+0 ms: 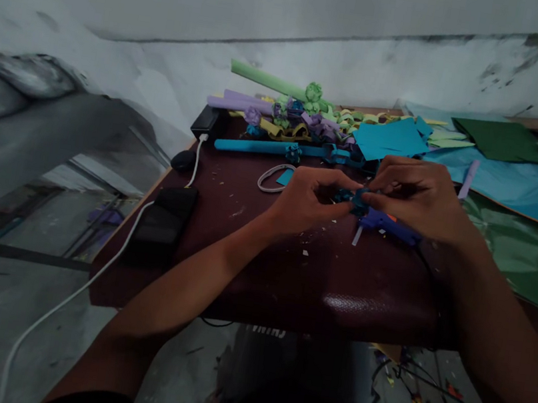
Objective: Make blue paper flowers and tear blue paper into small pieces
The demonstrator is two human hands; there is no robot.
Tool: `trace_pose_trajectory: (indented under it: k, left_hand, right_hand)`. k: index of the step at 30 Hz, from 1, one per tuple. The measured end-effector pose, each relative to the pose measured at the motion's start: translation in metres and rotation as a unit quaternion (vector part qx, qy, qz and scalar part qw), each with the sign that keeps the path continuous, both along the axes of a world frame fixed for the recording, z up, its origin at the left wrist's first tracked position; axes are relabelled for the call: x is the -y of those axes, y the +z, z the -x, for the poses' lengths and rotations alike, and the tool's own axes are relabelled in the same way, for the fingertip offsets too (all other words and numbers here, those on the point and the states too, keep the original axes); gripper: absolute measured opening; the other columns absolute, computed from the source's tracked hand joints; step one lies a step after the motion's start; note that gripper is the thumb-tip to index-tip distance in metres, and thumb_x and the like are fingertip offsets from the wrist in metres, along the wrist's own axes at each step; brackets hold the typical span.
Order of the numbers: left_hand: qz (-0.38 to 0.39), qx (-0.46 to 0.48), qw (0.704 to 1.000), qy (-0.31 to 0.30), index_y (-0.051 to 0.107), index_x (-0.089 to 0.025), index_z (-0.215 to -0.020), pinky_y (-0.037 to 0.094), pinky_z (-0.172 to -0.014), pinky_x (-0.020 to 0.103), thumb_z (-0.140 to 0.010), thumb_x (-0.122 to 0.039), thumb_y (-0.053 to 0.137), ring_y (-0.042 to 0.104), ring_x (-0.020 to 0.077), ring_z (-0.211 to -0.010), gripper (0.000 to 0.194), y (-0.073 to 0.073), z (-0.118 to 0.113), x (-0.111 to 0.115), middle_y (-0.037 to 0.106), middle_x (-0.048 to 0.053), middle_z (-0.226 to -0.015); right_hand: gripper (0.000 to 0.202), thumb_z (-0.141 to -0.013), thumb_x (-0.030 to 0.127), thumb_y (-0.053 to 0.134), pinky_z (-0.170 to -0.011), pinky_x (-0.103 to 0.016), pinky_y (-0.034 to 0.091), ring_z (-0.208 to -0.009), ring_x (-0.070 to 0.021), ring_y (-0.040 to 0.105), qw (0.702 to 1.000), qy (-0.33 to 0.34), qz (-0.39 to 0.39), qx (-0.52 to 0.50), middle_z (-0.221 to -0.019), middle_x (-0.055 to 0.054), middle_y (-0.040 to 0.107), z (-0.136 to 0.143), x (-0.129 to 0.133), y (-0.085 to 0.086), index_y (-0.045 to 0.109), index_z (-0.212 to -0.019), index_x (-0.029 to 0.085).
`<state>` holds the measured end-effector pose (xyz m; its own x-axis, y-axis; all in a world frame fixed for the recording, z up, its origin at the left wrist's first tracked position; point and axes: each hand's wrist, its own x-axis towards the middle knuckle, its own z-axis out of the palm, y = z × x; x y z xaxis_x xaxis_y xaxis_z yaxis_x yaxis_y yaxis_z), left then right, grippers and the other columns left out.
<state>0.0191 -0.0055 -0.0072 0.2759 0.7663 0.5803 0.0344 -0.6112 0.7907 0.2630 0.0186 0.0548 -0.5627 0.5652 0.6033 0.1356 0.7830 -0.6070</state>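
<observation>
Between my two hands, above the dark red padded table (262, 247), is a small teal-blue paper flower (360, 201). My left hand (314, 198) pinches it from the left between thumb and fingers. From the right, my right hand (416, 196) has its thumb and fingertips pressed on its edge. Just below lies a blue glue gun (394, 228) with a cord trailing right, and a thin whitish stick (357, 235) is beside its front end. A pale elastic loop (272, 178) and a small blue paper piece (285, 176) lie left of my hands.
Rolled paper tubes and a pile of paper flowers (314, 92) line the back. Blue paper sheets (389, 139) and green sheets (505, 141) spread to the right. A black phone (162, 219) with a white cable (113, 259) occupies the left side, near a black box (207, 121).
</observation>
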Motion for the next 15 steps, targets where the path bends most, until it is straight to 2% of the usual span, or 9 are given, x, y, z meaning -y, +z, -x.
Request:
trace_pose_trajectory:
  k: [2,8,15]
  left_hand:
    - [0.027,0.010,1.000,-0.007,0.091,-0.022,-0.114,0.068,-0.073,0.029,-0.093,-0.037,0.098,0.083,0.0181,-0.083,0.027,0.0008,-0.0006,0.0016,0.089,0.005,-0.102]
    - [0.052,0.012,0.999,-0.005,0.091,-0.022,-0.111,0.068,-0.068,0.028,-0.091,-0.031,0.096,0.080,0.0166,-0.076,0.022,-0.0019,-0.0015,0.0002,0.087,0.004,-0.093]
    - [0.038,0.003,0.999,0.024,0.092,-0.020,-0.115,0.065,-0.068,0.026,-0.091,-0.023,0.091,0.080,0.0161,-0.079,0.024,-0.0020,-0.0025,-0.0019,0.088,0.005,-0.098]
  right_hand:
    - [0.016,-0.092,0.027,0.095,-0.058,-0.036,0.041,-0.069,-0.0162,0.063,1.000,0.005,0.000,-0.001,-0.079,-0.001,0.075,-0.0013,-0.0012,0.0000,0.083,-0.082,0.027]
    - [0.010,-0.091,0.028,0.095,-0.057,-0.035,0.037,-0.067,-0.0153,0.058,0.998,-0.046,-0.017,0.025,-0.078,0.001,0.067,-0.0015,-0.0018,-0.0034,0.085,-0.088,0.027]
    - [0.012,-0.085,0.025,0.096,-0.052,-0.034,0.032,-0.059,-0.0135,0.052,0.996,-0.075,0.049,0.006,-0.071,0.002,0.064,0.0024,0.0021,-0.0051,0.084,-0.084,0.025]
